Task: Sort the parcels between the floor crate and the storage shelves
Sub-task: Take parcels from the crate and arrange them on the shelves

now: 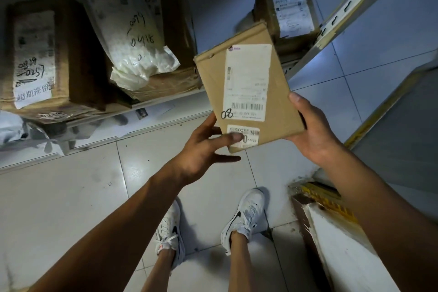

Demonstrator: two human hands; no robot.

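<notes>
A flat brown cardboard parcel [246,87] with a white shipping label and "08" handwritten on it is held in the air in front of the shelves. My right hand [310,130] grips its lower right edge, thumb on top. My left hand [203,149] holds its lower left corner, thumb lying across the small label there and fingers underneath. The white shelf [213,7] behind it carries a taped cardboard box [52,59] at left, a white plastic mailer [128,31] leaning on another box, and a small labelled box [286,9] at right. No floor crate is in view.
A slotted metal shelf upright [336,21] runs diagonally at the right. A white and brown block with yellow striped tape [331,227] stands on the tiled floor by my right arm. My feet in white shoes [244,216] stand below. Soft bags lie on a lower shelf at left [23,130].
</notes>
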